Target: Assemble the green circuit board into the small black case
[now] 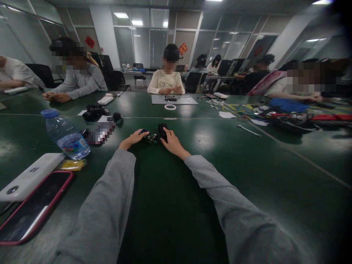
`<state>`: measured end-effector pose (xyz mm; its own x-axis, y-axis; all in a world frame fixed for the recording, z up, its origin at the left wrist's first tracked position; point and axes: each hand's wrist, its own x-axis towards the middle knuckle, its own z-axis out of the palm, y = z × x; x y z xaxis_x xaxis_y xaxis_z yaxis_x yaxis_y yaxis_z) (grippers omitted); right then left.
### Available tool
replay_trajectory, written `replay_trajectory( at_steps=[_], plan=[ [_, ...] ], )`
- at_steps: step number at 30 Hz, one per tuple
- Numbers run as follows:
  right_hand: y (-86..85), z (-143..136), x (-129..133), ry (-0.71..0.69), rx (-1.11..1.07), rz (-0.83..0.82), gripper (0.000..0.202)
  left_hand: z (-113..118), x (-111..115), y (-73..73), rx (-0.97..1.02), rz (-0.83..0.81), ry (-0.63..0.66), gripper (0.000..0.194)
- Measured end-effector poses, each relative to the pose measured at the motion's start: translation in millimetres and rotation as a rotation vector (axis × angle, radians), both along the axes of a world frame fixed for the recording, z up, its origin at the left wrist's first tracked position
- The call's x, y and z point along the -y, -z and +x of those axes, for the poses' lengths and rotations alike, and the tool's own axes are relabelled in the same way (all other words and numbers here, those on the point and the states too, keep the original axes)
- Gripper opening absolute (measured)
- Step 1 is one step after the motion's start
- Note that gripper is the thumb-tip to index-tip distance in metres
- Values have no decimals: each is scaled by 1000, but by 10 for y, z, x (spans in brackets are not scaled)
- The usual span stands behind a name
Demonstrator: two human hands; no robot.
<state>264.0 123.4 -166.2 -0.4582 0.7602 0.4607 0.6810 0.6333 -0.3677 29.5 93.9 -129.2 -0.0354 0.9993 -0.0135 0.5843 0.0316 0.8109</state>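
On the green table, a small green circuit board [151, 138] lies between my two hands. My left hand [135, 138] has its fingers at the board's left side, closed round a small dark blue-black piece [143, 132]. Whether that piece is joined to the board cannot be made out. A black box-shaped case [162, 129] is just right of the board. My right hand [173, 143] grips this case, with the thumb on its near side and the fingers over its right edge. Both palms are low, close to the tabletop.
To my left stand a water bottle [66, 137], a white power bank [33, 176], a red-edged phone [35, 209] and a yellow packet [73, 165]. Farther off are black gear [95, 112], a tape roll [170, 107], a wrench [249, 130] and tangled cables [275, 113]. Other people sit around the table.
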Motion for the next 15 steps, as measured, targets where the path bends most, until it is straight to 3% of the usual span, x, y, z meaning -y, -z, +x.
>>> replay_trajectory(
  at_steps=[15],
  plan=[
    [20,4,-13,-7,-11,17,61,-12,9,13,25,-3,-5,56]
  ],
)
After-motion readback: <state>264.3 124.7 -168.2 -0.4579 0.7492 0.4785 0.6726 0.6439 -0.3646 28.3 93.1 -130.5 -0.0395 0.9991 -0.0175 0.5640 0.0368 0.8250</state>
